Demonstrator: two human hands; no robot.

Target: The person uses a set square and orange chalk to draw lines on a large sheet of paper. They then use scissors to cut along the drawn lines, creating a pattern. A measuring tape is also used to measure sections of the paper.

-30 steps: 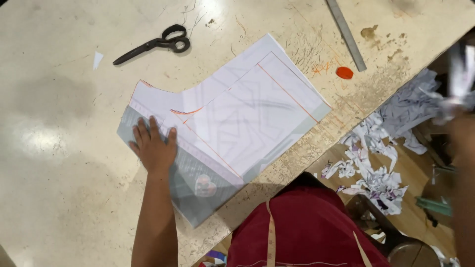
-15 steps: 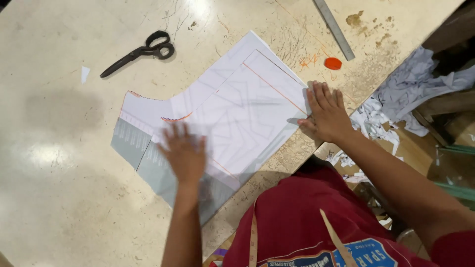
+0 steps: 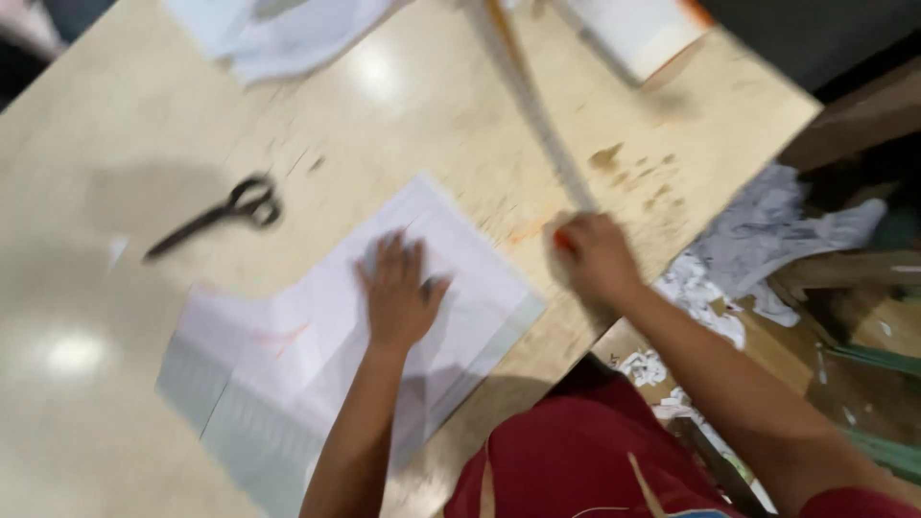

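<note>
Clearly, the left hand (image 3: pixel 398 293) lies flat, fingers spread and grasping nothing, on the white paper pattern sheet with faint red lines (image 3: pixel 326 345), pinning it to the pale beige worktop (image 3: pixel 115 422). Just right of the sheet, the right hand (image 3: pixel 595 254) is curled around a small orange piece (image 3: pixel 561 240); blur hides whether the grip is fully clenched on it. That piece sits at the near end of a long grey metal ruler (image 3: pixel 537 115). Black scissors (image 3: pixel 216 216) lie left of the sheet, apart from it. To do this well, I judge the flat palm should keep firm, even pressure so the sheet cannot slide. Right of the sheet, past the worktop edge, white paper scraps (image 3: pixel 767 235) lie heaped; no container shows clearly.
</note>
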